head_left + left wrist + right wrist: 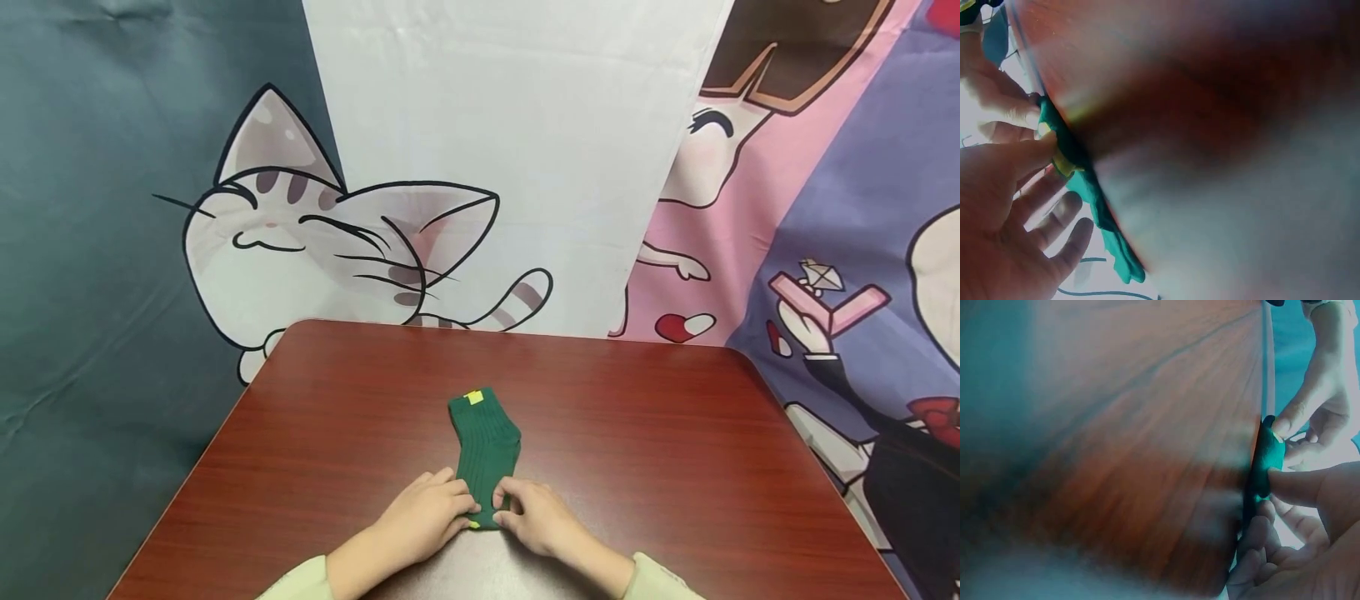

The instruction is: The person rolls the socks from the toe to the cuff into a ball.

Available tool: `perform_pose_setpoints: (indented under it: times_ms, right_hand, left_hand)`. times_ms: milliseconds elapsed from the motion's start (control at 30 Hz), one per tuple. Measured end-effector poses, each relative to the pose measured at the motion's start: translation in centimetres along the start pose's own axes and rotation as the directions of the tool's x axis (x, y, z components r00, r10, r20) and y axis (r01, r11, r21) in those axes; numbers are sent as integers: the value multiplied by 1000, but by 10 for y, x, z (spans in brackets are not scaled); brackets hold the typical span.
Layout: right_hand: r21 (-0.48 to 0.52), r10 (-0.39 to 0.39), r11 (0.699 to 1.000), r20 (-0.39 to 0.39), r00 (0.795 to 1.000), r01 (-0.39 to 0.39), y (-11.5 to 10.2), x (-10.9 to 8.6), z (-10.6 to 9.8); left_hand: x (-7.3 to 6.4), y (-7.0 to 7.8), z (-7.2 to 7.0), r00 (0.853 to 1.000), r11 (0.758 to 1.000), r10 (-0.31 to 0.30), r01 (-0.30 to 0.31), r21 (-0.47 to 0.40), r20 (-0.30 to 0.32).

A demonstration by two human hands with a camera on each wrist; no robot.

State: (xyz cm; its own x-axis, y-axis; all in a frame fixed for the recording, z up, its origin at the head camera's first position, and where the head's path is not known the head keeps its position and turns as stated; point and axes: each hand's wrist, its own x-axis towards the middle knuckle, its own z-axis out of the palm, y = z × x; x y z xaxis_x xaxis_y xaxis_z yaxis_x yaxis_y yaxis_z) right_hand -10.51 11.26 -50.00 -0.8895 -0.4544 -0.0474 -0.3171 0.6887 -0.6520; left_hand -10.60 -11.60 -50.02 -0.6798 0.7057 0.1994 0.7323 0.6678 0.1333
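A dark green ribbed sock (483,442) lies flat on the table, with a yellow tag (476,397) at its far end and its heel bulging right. At its near end, my left hand (427,512) pinches the left corner, where a yellow patch (1063,164) shows by the thumb. My right hand (536,515) grips the right side of that end, thumb and index finger bent around the edge. In the right wrist view, the near edge of the sock (1269,459) looks thick and rounded between both thumbs.
The reddish-brown wooden table (637,433) has rounded far corners. Behind it hangs a cloth backdrop (510,100) printed with a cartoon cat and other figures. Light green sleeves (300,581) cover both forearms.
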Motion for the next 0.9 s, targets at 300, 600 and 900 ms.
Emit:
perform_pose_setpoints:
  times_ms: [300,600,900]
  right_hand:
    - [-26,-83,996,3,997,83,3,-6,0]
    - [9,-74,997,8,997,74,4,-8,0]
    - [-16,-44,999,-5,999,43,5,-5,2]
  left_hand:
    - [3,-2,-5,988,985,138,-144,95,70]
    - [8,1,-3,989,986,127,-134,94,76]
    - [10,0,-1,998,997,10,-4,-79,68]
